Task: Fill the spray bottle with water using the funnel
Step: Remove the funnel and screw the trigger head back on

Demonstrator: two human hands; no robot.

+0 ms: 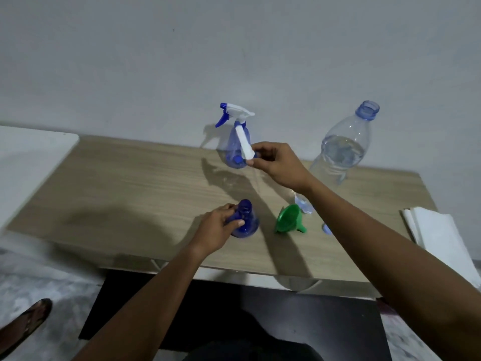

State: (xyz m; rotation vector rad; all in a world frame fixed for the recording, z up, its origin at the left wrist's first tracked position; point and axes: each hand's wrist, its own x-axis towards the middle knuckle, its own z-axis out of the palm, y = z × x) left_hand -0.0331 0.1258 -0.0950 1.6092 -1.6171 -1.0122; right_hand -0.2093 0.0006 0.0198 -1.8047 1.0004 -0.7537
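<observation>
Low in the middle of the frame, the dark blue spray bottle point(246, 222) stands upright on the wooden table point(130, 183). Its neck is open and it looks empty. The left hand point(216, 227) curls its fingers round the neck and shoulder. Just right of it, apart from both hands, the green funnel point(287, 218) lies on its side, wide mouth toward the upper left and spout toward the lower right. The right hand point(278, 162), higher in the frame, pinches a white sprayer piece point(244, 144), seemingly the removed head, in front of a second, paler spray bottle point(231, 144). That hand must probably let go before it can reach down to the funnel. At upper right an uncapped clear water bottle point(341, 152) stands partly full.
</observation>
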